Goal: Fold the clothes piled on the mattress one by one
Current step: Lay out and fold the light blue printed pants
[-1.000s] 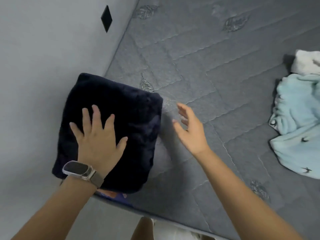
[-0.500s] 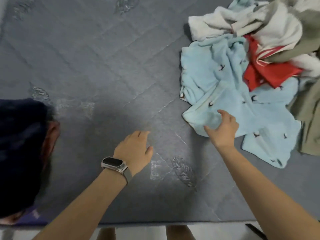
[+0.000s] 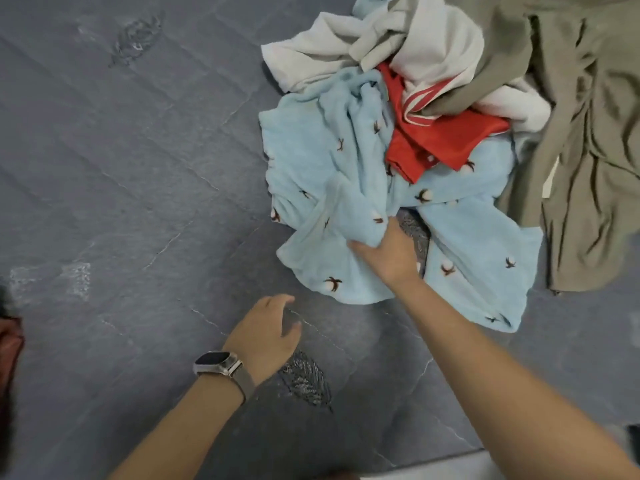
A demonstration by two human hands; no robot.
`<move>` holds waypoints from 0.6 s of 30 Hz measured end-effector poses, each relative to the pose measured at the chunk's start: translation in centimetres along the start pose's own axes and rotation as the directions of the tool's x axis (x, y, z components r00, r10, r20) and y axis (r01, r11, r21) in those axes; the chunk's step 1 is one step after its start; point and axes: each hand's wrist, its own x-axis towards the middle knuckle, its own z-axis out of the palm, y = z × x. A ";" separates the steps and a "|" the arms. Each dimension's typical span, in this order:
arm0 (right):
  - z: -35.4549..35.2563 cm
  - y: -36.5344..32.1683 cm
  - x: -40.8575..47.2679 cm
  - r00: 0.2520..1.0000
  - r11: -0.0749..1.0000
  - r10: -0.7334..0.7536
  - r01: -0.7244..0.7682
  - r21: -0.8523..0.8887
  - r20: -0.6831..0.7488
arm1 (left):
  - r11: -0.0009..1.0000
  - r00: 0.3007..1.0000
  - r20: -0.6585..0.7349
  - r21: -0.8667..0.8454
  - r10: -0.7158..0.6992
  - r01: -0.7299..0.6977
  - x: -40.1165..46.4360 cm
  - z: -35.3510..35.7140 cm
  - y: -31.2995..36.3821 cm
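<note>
A: A grey quilted mattress [image 3: 138, 168] fills nearly the whole view, stitched in diagonal lines with small leaf motifs sewn in.

B: And nearest the camera?

A: Two bare forearms reach forward from the bottom edge. The left hand [image 3: 266, 332] hovers low over the mattress, palm down, with a watch [image 3: 217, 363] on the wrist. Its fingers are loosely bent and hold nothing (whether they touch the surface, I cannot tell).

B: The right one?

A: The right arm stretches further out on a diagonal. The right hand [image 3: 386, 252] has its fingers closed around a bunched fold of the light blue garment [image 3: 332, 161], knuckles up, with cloth gathered at the thumb.

B: Where does that garment lie?

A: At the near left of the pile, spread crumpled on the mattress, printed with small dark bird shapes. A red garment [image 3: 446, 140] with white stripes lies on its far part. Beyond that sits a white garment [image 3: 440, 43], and an olive garment [image 3: 585, 150] drapes down the right side.

B: Anything at the left edge?

A: A dark shape [image 3: 8, 358], too cropped to identify.
</note>
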 end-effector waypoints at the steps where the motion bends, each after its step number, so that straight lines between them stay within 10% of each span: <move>1: 0.2 -0.8 -1.7 1.000 0.997 -0.017 0.015 0.079 0.024 | 0.998 1.000 0.002 -0.056 -0.017 0.017 -0.1 -0.1 0.5; 3: 0.3 -2.5 -5.3 0.995 0.981 -0.047 0.030 0.193 0.086 | 0.927 0.994 0.021 -0.359 -0.104 0.104 -0.9 -0.8 2.2; 5: -0.2 -3.7 -9.1 0.988 0.972 -0.060 0.025 0.235 0.145 | 0.610 0.972 0.163 -0.757 -0.171 0.234 -2.4 -2.3 4.0; 8: -2.4 -6.1 -14.4 0.979 0.958 -0.109 0.058 0.281 0.172 | 0.241 0.931 0.360 -0.901 -0.054 0.362 -5.1 -4.9 5.3; 18: -11.1 -19.7 -31.5 0.770 0.745 -0.555 0.628 -0.223 0.315 | 0.197 0.954 0.231 -0.961 0.190 0.194 -20.7 -16.7 10.5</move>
